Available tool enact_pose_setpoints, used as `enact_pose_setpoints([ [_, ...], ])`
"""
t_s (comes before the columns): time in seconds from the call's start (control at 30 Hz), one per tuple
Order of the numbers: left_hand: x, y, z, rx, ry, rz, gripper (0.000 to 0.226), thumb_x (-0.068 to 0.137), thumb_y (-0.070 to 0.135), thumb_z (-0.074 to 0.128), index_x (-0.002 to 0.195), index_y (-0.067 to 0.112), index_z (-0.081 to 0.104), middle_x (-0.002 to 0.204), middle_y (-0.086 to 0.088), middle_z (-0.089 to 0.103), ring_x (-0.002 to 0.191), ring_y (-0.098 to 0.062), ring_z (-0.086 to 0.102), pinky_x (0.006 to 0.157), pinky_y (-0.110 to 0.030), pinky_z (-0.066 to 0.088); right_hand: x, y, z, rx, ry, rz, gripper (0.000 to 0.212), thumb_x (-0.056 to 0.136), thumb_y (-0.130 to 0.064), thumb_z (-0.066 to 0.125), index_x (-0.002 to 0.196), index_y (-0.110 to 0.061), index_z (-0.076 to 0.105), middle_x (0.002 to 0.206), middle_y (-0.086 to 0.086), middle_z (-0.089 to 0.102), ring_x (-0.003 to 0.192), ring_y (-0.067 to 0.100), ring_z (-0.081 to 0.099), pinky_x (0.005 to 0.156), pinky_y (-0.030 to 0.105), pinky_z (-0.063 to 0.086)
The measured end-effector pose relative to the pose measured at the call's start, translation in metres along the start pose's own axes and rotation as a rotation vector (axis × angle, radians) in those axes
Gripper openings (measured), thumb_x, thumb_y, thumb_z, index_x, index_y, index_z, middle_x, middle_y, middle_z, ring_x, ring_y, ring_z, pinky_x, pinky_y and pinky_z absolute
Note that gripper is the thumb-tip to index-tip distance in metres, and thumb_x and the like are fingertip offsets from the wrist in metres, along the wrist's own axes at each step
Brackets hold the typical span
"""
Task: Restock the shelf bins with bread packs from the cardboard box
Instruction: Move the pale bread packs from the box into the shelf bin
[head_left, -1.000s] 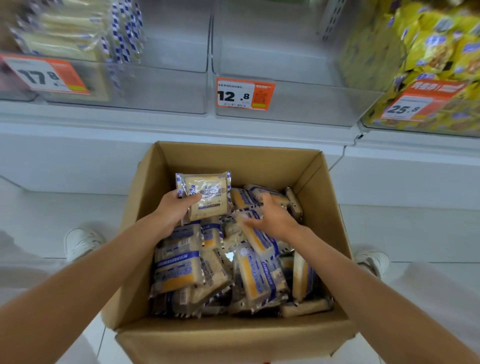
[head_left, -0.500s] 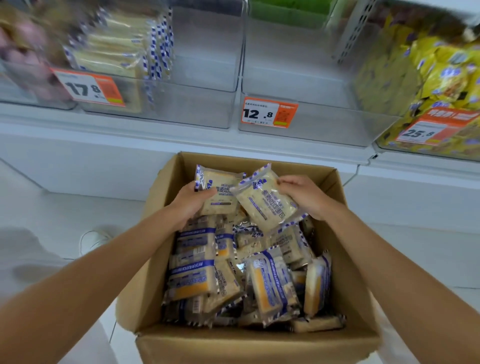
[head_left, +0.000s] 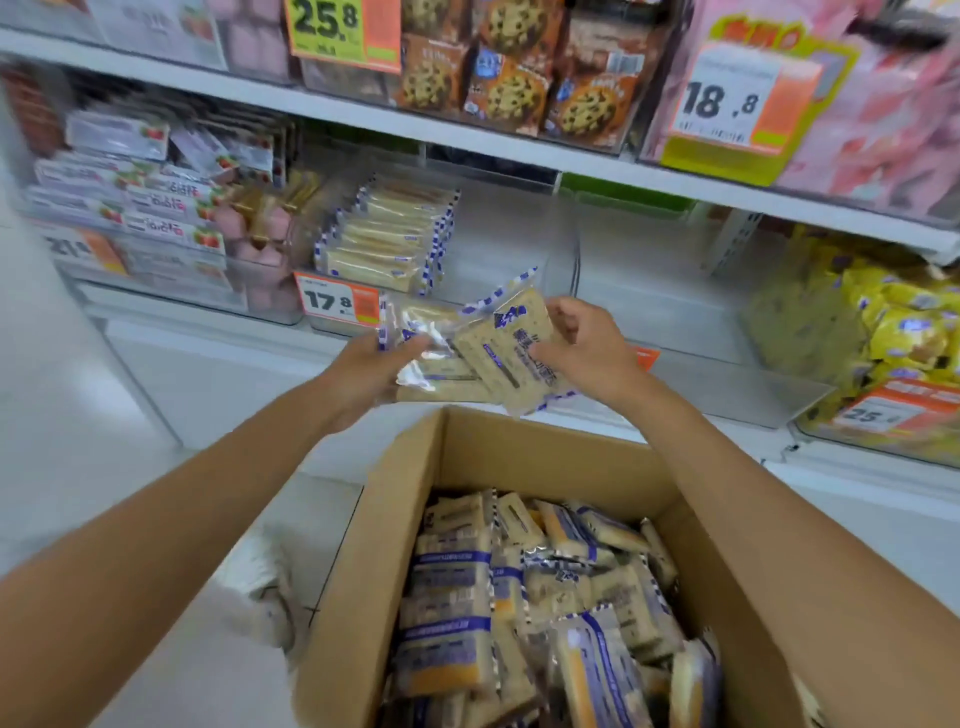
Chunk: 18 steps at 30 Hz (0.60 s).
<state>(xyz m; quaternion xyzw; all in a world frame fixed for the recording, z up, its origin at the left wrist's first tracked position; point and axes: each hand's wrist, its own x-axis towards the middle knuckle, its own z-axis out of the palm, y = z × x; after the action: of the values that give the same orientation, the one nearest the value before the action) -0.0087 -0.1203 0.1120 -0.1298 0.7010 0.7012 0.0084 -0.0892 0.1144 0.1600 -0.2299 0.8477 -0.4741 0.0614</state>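
Note:
An open cardboard box (head_left: 395, 525) at the bottom holds several bread packs (head_left: 524, 597) in clear wrap with blue-and-white edges. Above the box, in front of the shelf, my left hand (head_left: 363, 371) grips one bread pack (head_left: 421, 338). My right hand (head_left: 587, 348) grips a second bread pack (head_left: 506, 343), tilted and overlapping the first. Behind them stands a clear shelf bin (head_left: 519, 270) with a 17.8 price tag (head_left: 337, 304); a stack of the same bread packs (head_left: 387, 236) fills its left side and its right side is bare.
Strawberry-printed packs (head_left: 145, 197) fill the bin to the left. Another clear bin (head_left: 660, 291) stands to the right, then a bin of yellow packs (head_left: 883, 332). The upper shelf carries cookie bags (head_left: 514, 67) and pink packs (head_left: 883, 114). White floor lies left of the box.
Both hands rose out of the box with a bread pack each and now hold them together in front of the 17.8 bin. The view tilted up toward the shelves.

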Motion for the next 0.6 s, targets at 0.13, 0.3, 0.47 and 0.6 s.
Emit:
enact_pose_setpoints([
  [0.13, 0.016, 0.058, -0.062, 0.027, 0.120, 0.136, 0.045, 0.085, 0.030, 0.072, 0.122, 0.006, 0.061, 0.113, -0.011, 0.072, 0.103, -0.030, 0.069, 0.095, -0.049, 0.053, 0.033, -0.040, -0.002, -0.210, 0.251, -0.198, 0.032, 0.089, -0.009, 0.064, 0.119, -0.015, 0.058, 0.107, -0.005, 0.065, 0.098, 0.016, 0.062, 0.085, 0.034, 0.051],
  [0.3, 0.049, 0.098, -0.091, 0.197, 0.141, 0.205, 0.011, 0.092, 0.018, 0.065, 0.085, 0.019, 0.056, 0.058, 0.011, 0.065, 0.055, -0.010, 0.059, 0.050, -0.018, 0.046, 0.080, -0.037, 0.009, -0.521, 0.306, -0.277, 0.029, 0.090, -0.013, 0.059, 0.118, -0.018, 0.054, 0.112, 0.004, 0.063, 0.098, 0.026, 0.058, 0.078, 0.038, 0.050],
  [0.47, 0.079, 0.103, -0.110, 0.358, 0.066, 0.096, 0.023, 0.086, 0.025, 0.073, 0.084, 0.010, 0.056, 0.074, -0.005, 0.063, 0.061, -0.015, 0.061, 0.059, -0.028, 0.049, 0.110, -0.012, 0.018, -0.534, 0.300, -0.220, 0.023, 0.089, -0.011, 0.058, 0.112, -0.014, 0.056, 0.102, 0.006, 0.063, 0.091, 0.027, 0.059, 0.072, 0.037, 0.050],
  [0.6, 0.092, 0.096, -0.115, 0.448, 0.068, 0.037, 0.032, 0.084, 0.026, 0.077, 0.082, 0.008, 0.050, 0.069, -0.009, 0.060, 0.059, -0.020, 0.053, 0.054, -0.036, 0.049, 0.124, 0.000, 0.024, -0.502, 0.302, -0.186, 0.022, 0.087, -0.009, 0.058, 0.108, -0.016, 0.057, 0.097, 0.005, 0.063, 0.087, 0.026, 0.059, 0.071, 0.036, 0.049],
])
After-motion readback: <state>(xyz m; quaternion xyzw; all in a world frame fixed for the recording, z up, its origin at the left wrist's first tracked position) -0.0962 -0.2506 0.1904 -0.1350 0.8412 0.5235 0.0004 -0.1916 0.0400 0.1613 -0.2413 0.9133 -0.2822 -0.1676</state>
